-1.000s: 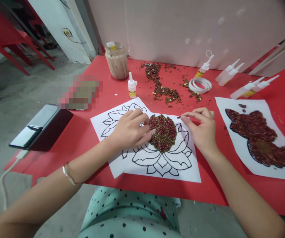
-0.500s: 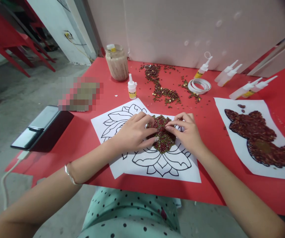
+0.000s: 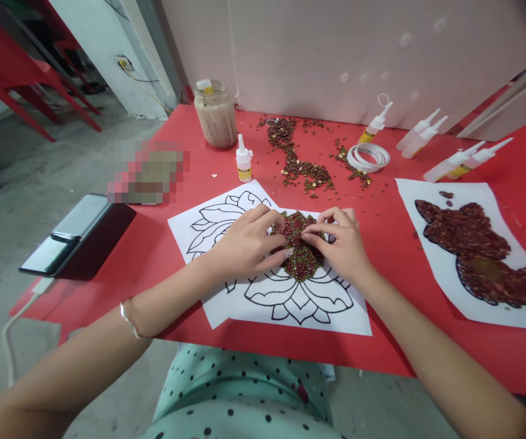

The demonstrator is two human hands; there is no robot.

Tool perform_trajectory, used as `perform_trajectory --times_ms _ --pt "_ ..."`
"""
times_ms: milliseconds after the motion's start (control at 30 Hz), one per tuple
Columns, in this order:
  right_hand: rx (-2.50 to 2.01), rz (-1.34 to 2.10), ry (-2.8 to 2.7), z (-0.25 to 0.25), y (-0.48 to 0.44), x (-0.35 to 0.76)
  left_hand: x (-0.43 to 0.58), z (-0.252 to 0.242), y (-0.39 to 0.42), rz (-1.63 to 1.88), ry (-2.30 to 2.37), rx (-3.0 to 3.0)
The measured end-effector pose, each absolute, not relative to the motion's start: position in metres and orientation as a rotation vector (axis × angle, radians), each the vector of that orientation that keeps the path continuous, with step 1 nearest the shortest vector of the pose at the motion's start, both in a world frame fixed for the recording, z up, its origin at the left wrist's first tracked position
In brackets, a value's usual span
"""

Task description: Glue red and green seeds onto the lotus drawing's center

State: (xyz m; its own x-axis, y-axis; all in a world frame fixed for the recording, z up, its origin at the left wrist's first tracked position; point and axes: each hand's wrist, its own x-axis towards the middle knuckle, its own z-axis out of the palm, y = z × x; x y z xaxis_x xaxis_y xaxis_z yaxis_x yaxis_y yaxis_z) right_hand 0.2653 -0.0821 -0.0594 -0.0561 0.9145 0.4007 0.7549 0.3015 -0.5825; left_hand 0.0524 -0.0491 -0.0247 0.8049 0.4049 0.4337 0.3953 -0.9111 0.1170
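Observation:
A white sheet [image 3: 354,323] with a black-outlined flower lies before me, overlapping a second flower sheet [image 3: 183,225]. Red and green beans [image 3: 303,265] cover the flower's middle in a dense patch. My left hand [image 3: 248,241] rests at the left edge of this patch, thumb and fingers curved and apart, with nothing visible held. From the right, my right hand [image 3: 342,241] reaches over the beans with thumb and forefinger pinched together. Whatever lies between those fingertips is too small to make out. Both hands hide parts of the drawing.
Loose beans [image 3: 308,174] are scattered behind the sheets. Around them stand a glue bottle [image 3: 244,160], a jar [image 3: 217,119], a tape roll [image 3: 367,158] and several more bottles [image 3: 420,137]. A bean-covered picture [image 3: 477,244] lies right; a phone [image 3: 71,235] leans left.
My right hand's pinched fingertips have shifted slightly left over the bean patch. My left hand stays almost where it was.

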Motion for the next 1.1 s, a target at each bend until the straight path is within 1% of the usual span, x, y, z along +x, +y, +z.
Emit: perform_trajectory --times_ms 500,767,1100 --pt "-1.45 0.23 -1.906 -0.0601 -0.0827 0.2658 0.0518 -0.0237 -0.0489 0.712 0.652 2.961" --pt "-1.418 0.13 -1.951 -0.0604 -0.0841 0.2655 0.0515 -0.0247 -0.049 0.727 0.661 2.972" --pt "-1.445 0.008 -1.875 -0.059 -0.0844 0.2684 0.0504 -0.0251 -0.0477 0.687 0.68 2.99"
